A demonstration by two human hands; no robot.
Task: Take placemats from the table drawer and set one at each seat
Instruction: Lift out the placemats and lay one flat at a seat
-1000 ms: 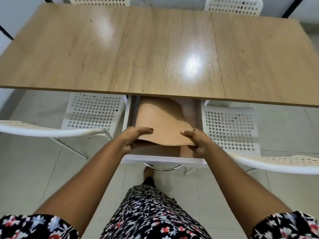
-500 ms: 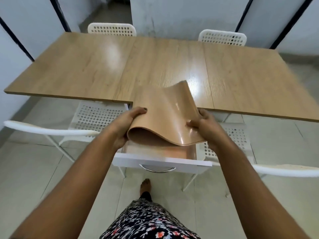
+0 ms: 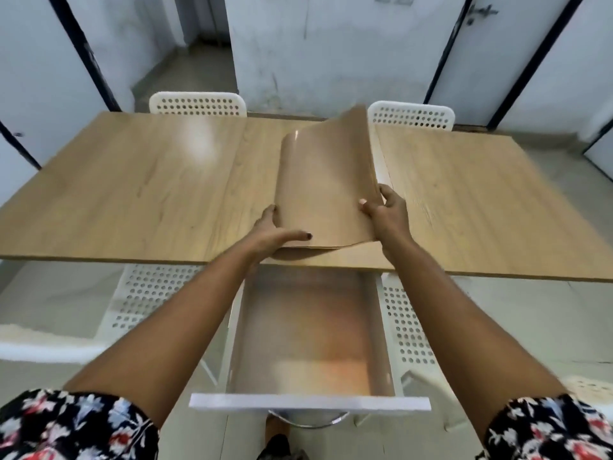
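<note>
Left hand [image 3: 275, 232] and right hand [image 3: 386, 212] gripping a curled stack of tan placemats [image 3: 326, 187] at its near corners.

Head view: stack held just over the wooden table [image 3: 149, 194], near edge low, far end bowed upward. Below, white drawer [image 3: 310, 402] pulled open, blurred. Perforated white chairs [image 3: 198, 104] at far side.
</note>
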